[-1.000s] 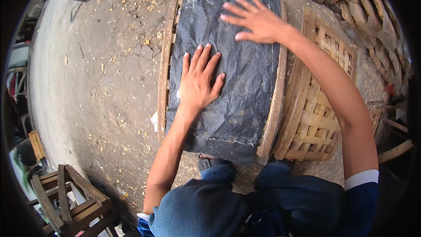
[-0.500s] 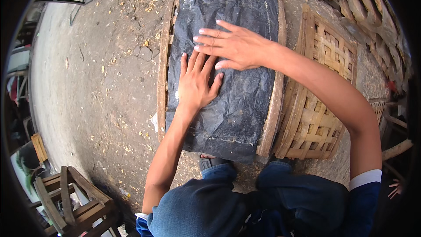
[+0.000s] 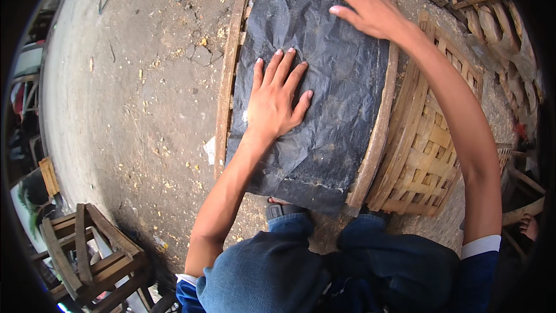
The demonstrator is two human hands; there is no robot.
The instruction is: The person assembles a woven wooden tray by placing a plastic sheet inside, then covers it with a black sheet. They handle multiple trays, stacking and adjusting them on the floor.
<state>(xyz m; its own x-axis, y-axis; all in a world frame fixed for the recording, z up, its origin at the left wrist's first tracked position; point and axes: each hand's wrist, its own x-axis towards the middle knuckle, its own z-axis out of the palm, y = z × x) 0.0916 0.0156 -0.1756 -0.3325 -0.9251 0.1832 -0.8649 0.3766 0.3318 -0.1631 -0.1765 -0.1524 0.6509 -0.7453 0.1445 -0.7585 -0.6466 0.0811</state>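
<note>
A wrinkled black plastic sheet [image 3: 324, 116] is spread over a wooden-edged frame [image 3: 230, 75] in front of me. My left hand [image 3: 275, 95] lies flat on the sheet's left part, fingers spread and pointing away from me. Toward the far right corner, my right hand [image 3: 365, 3] is stretched out over the sheet with its fingers apart; whether it touches the surface I cannot tell. Neither hand holds anything. Whatever lies under the sheet is hidden.
A woven bamboo tray [image 3: 431, 145] stands right of the frame. Wooden stools [image 3: 92, 261] are at lower left. Wood pieces [image 3: 498, 40] pile up at far right, and part of another person's hand [image 3: 528, 227] shows at the right edge. Pale scraps litter the concrete floor [image 3: 150, 75].
My right hand has swept from the middle to the sheet's far right corner. The left hand stays flat on the sheet. The whole view has tilted slightly.
</note>
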